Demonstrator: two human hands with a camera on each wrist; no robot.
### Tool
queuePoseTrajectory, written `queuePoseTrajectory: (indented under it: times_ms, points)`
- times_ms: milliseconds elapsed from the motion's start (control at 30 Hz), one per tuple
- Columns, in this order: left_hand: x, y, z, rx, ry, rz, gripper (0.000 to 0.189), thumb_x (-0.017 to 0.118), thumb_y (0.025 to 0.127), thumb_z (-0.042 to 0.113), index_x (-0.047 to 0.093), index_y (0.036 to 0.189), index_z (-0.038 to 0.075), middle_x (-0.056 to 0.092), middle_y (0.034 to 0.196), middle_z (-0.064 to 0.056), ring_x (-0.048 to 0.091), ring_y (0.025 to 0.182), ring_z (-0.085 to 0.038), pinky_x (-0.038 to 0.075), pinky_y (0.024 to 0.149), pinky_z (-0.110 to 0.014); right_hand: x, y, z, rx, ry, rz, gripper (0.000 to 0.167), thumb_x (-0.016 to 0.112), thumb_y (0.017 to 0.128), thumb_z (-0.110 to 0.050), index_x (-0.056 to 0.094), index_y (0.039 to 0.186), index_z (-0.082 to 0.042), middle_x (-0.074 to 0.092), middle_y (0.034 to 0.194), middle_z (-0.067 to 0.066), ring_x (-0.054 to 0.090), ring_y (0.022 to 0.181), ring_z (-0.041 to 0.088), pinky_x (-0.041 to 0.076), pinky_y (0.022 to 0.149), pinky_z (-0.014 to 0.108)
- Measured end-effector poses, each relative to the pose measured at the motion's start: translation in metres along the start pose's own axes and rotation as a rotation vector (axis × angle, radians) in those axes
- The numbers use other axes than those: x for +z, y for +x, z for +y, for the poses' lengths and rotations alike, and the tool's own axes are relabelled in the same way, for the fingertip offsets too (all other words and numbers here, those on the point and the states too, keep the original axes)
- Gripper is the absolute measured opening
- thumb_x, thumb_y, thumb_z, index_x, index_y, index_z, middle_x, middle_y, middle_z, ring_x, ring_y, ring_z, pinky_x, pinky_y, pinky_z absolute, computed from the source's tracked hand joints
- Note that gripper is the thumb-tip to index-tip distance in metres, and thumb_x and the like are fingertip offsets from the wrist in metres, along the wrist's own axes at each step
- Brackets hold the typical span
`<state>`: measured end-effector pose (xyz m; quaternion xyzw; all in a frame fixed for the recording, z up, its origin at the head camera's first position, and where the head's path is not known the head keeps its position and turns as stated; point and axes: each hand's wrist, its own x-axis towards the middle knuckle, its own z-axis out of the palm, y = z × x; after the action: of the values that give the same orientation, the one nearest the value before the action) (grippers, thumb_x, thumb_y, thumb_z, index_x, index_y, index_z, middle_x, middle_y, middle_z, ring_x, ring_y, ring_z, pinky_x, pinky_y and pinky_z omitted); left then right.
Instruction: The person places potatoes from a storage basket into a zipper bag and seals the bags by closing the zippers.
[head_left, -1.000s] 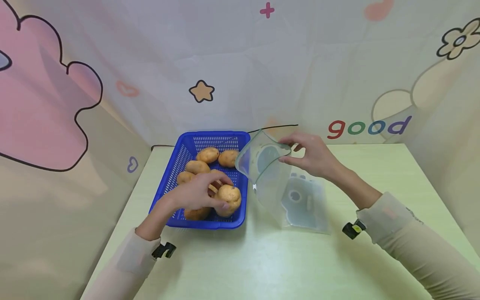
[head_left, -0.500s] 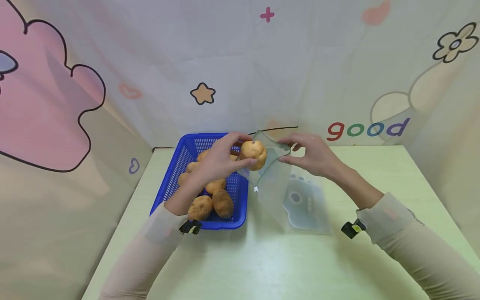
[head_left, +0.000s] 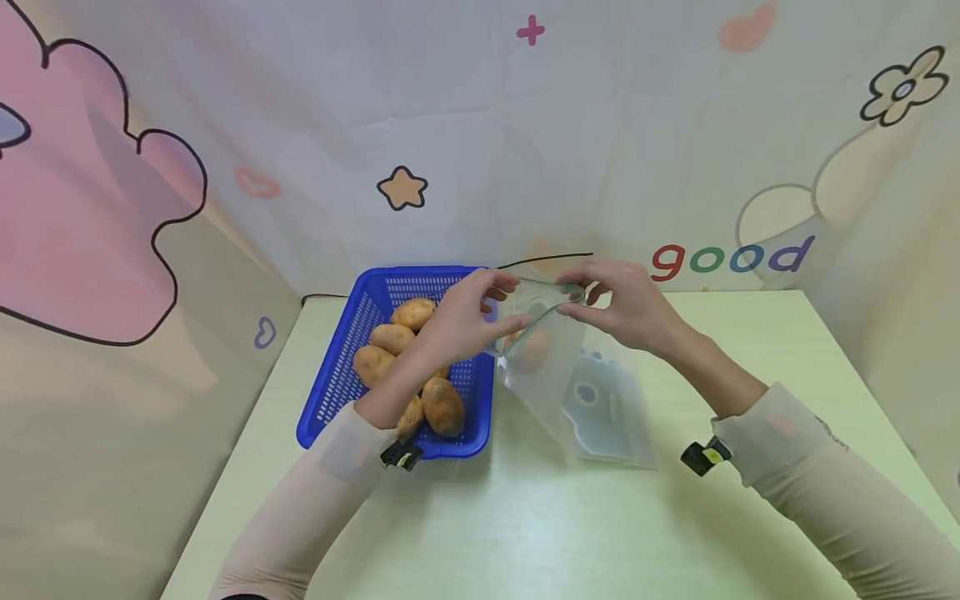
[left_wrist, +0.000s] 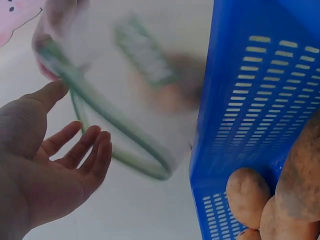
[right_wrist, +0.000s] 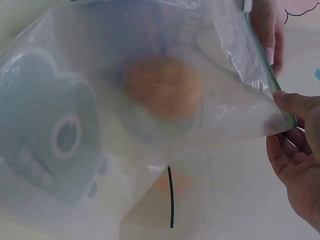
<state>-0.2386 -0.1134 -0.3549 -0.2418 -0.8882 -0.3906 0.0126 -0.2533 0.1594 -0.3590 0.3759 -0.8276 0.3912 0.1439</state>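
A translucent zip bag [head_left: 536,387] with a green-edged mouth stands to the right of the basket, its lower part spread over the table. My right hand [head_left: 628,304] pinches the right corner of its mouth between thumb and fingers. Inside, a potato [right_wrist: 165,87] shows blurred through the plastic, below the mouth. My left hand [head_left: 465,321] is at the mouth's left side, its thumb and fingers apart with nothing between them. In the left wrist view, the fingers of the left hand [left_wrist: 55,170] lie loosely bent beside the green edge.
A blue slotted basket [head_left: 474,451] holds several potatoes [head_left: 442,407] just left of the bag. Both stand on a pale table [head_left: 510,525]. A printed cloth [head_left: 480,125] hangs behind, with a thin black line [head_left: 555,257] low on it.
My left hand lifted a potato from the basket, carried it up and right to the bag's mouth and let it go inside. My right hand kept its hold on the bag.
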Motion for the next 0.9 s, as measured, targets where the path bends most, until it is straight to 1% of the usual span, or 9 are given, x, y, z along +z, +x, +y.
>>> queuePoseTrajectory:
  times_ms: [133,167,233,433,533,633,667,800,900]
  points:
    - [-0.011,0.0,-0.008,-0.04,-0.032,0.094,0.056,0.077,0.099,0.04,0.061,0.143,0.009,0.067,0.134,-0.008,0.063,0.123,-0.024,0.053,0.105,-0.043,-0.003,0.0,0.002,0.005,-0.01,-0.005,0.035,0.089,0.084,-0.002,0.077,0.117,-0.006,0.077,0.105,0.007,0.07,0.088,0.015,0.063,0.075,0.038]
    - [-0.014,0.001,-0.012,-0.05,-0.041,0.109,0.056,0.076,0.1,0.039,0.061,0.143,0.009,0.067,0.135,-0.009,0.063,0.124,-0.025,0.053,0.105,-0.045,-0.005,-0.001,0.002,0.009,-0.011,-0.007,0.036,0.089,0.084,-0.002,0.077,0.118,-0.005,0.077,0.105,0.007,0.069,0.089,0.015,0.064,0.075,0.038]
    - [-0.019,0.003,-0.022,-0.071,-0.052,0.113,0.056,0.076,0.1,0.037,0.059,0.146,0.01,0.065,0.137,-0.011,0.062,0.127,-0.028,0.052,0.106,-0.047,-0.007,-0.003,0.003,0.015,-0.012,-0.007,0.036,0.089,0.085,-0.002,0.077,0.118,-0.005,0.077,0.106,0.007,0.069,0.09,0.015,0.063,0.077,0.038]
    - [-0.027,0.012,-0.062,-0.144,-0.06,0.05,0.056,0.071,0.104,0.028,0.052,0.151,0.007,0.058,0.148,-0.01,0.055,0.139,-0.03,0.047,0.113,-0.049,-0.011,-0.006,0.006,0.019,-0.002,0.004,0.039,0.09,0.084,-0.003,0.076,0.12,-0.005,0.077,0.106,0.009,0.069,0.088,0.014,0.061,0.079,0.03]
    - [-0.027,0.018,-0.079,-0.179,-0.05,0.009,0.056,0.071,0.103,0.025,0.051,0.153,0.006,0.056,0.151,-0.011,0.051,0.142,-0.032,0.045,0.114,-0.051,-0.011,-0.006,0.006,0.022,0.006,0.01,0.04,0.091,0.083,-0.003,0.077,0.12,-0.004,0.077,0.106,0.01,0.069,0.088,0.015,0.062,0.077,0.034]
    - [-0.023,0.026,-0.094,-0.206,-0.04,-0.024,0.059,0.073,0.101,0.024,0.05,0.153,0.007,0.053,0.154,-0.012,0.048,0.144,-0.033,0.043,0.116,-0.052,-0.01,-0.007,0.006,0.035,0.008,0.011,0.041,0.091,0.083,-0.003,0.077,0.121,-0.005,0.076,0.105,0.01,0.068,0.09,0.016,0.062,0.077,0.038]
    - [-0.021,0.028,-0.098,-0.218,-0.034,-0.03,0.061,0.075,0.101,0.024,0.049,0.153,0.007,0.052,0.154,-0.012,0.047,0.145,-0.033,0.042,0.117,-0.052,-0.009,-0.007,0.006,0.041,0.007,0.01,0.041,0.091,0.083,-0.004,0.077,0.121,-0.005,0.076,0.106,0.009,0.068,0.09,0.015,0.061,0.077,0.037]
    - [-0.012,0.037,-0.117,-0.299,-0.006,-0.049,0.066,0.078,0.099,0.026,0.048,0.154,0.007,0.049,0.158,-0.014,0.043,0.148,-0.033,0.038,0.121,-0.051,-0.007,-0.008,0.006,0.056,-0.001,0.005,0.042,0.091,0.083,-0.007,0.076,0.123,-0.007,0.075,0.107,0.006,0.067,0.092,0.015,0.06,0.078,0.03]
    - [-0.005,0.038,-0.128,-0.362,-0.009,-0.065,0.069,0.08,0.097,0.023,0.047,0.155,0.005,0.047,0.159,-0.016,0.041,0.149,-0.035,0.036,0.122,-0.051,-0.005,-0.008,0.006,0.06,0.005,0.004,0.042,0.091,0.084,-0.01,0.076,0.124,-0.007,0.075,0.108,0.005,0.067,0.094,0.015,0.061,0.079,0.033]
